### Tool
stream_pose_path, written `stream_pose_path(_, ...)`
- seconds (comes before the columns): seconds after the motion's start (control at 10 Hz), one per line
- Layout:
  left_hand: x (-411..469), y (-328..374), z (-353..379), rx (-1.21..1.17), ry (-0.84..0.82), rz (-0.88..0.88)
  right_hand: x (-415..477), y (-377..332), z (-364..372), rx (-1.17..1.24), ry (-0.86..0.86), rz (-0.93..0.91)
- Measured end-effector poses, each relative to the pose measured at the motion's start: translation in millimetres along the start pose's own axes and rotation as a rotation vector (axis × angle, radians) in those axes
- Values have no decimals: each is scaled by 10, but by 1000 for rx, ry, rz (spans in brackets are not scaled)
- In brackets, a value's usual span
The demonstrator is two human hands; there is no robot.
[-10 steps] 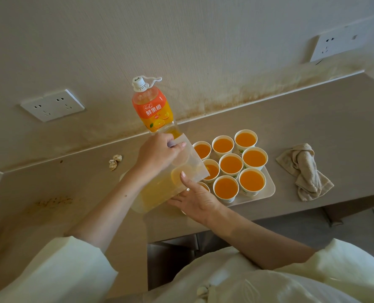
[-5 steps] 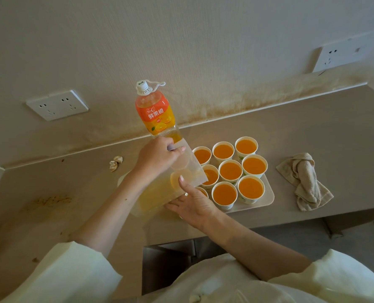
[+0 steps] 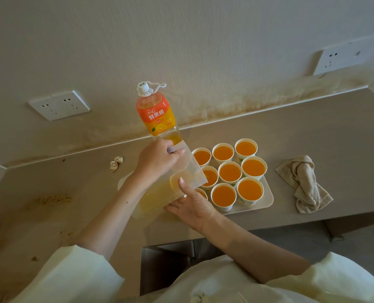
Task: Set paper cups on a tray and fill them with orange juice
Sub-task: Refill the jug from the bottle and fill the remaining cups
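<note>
Juice-filled paper cups (image 3: 229,172) stand grouped on tray (image 3: 267,201).

Cups (image 3: 229,172) on tray (image 3: 268,199); bottle (image 3: 157,119) left; cloth (image 3: 305,182) right

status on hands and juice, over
Left hand grips bottle, right hand flat against its base. Bottle capped. Cups on tray full. Cloth beside tray, apart.

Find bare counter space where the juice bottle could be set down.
Free: the counter left of the crumpled paper, down to the brown stains; the strip between tray and cloth; behind the cups. Crowded: the tray, packed with full cups.
</note>
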State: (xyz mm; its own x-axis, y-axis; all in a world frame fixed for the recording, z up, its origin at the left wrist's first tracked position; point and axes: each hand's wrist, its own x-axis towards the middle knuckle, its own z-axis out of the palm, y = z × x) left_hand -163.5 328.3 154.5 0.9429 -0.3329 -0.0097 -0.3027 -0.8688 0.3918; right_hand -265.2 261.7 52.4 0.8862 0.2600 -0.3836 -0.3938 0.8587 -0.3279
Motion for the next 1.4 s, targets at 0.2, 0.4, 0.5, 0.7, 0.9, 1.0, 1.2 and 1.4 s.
stream_pose_path(0.2, -11, 5, -6, 0, 4, 8, 5, 7, -7, 12, -20, -5)
stream_pose_path(0.4, -5, 0, -11, 13, 13, 20, 14, 5, -7, 9, -34, -5)
stream_pose_path(0.5, -5, 3, -8, 13, 14, 17, 11, 6, -12, 22, -35, -5)
stream_pose_path(0.7, -1, -8, -14, 14, 8, 26, 10, 17, -24, 26, -47, -9)
stream_pose_path(0.9, -8, -36, -15, 1, -1, 31, 20, 31, -49, 26, -23, 7)
stream_pose_path(1.0, -17, -45, -22, -9, 0, 30, 17, 34, -55, 37, -14, 8)
stream_pose_path(1.2, -19, -58, -32, -19, 7, 18, 15, 39, -25, 33, -24, 3)
stream_pose_path(1.4, -13, -85, -49, -66, -4, 20, 6, 21, 3, 49, -20, 5)
